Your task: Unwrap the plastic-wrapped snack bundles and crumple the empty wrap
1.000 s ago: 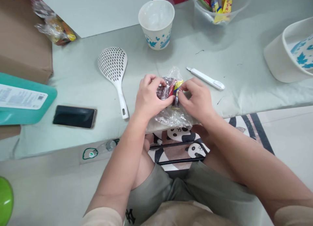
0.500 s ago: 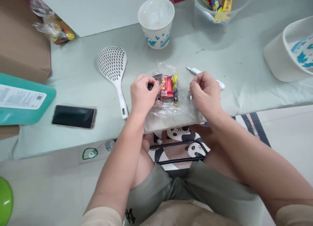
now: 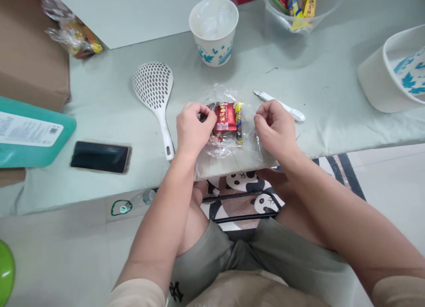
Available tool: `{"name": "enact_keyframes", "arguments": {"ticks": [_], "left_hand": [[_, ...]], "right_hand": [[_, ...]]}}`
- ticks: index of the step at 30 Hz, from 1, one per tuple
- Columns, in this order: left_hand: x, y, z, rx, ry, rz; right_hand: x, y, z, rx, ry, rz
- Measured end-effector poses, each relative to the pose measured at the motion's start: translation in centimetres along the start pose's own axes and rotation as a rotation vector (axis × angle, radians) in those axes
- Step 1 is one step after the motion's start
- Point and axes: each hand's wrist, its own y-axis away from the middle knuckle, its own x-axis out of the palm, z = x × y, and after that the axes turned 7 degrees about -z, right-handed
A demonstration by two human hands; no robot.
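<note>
A clear plastic bag [image 3: 247,141] lies near the table's front edge. On or in it are a red packet [image 3: 226,117], a yellow and dark stick-shaped packet [image 3: 238,121] and something dark. My left hand [image 3: 195,124] is closed in a pinch at the bag's left side, by the dark item; what its fingertips grip is too small to tell. To the right, my right hand [image 3: 275,126] pinches the bag's right edge. A white utility knife [image 3: 280,105] lies just behind my right hand.
A white slotted ladle [image 3: 154,88] and a phone [image 3: 101,157] lie to the left, near a green bottle [image 3: 33,134]. Behind stand a paper cup [image 3: 214,44] and a clear bowl [image 3: 323,13] with packets. A white container [image 3: 376,72] is at right.
My right hand has moved slightly left, toward the packets. The red packet's front now faces the camera more fully. My left hand has hardly moved.
</note>
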Motion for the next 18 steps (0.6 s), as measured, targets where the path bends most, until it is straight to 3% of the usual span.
{"name": "enact_keyframes", "arguments": {"ticks": [11,18], "left_hand": [[-0.7,-1.4,2.4,-0.040,0.146,-0.203],[-2.4,-2.9,7.7,0.060,0.052,-0.251]], "right_hand": [[-0.4,-0.1,-1.5,-0.135,0.024,-0.042],[-0.7,-0.7,-3.9,-0.245,0.125,-0.101]]}}
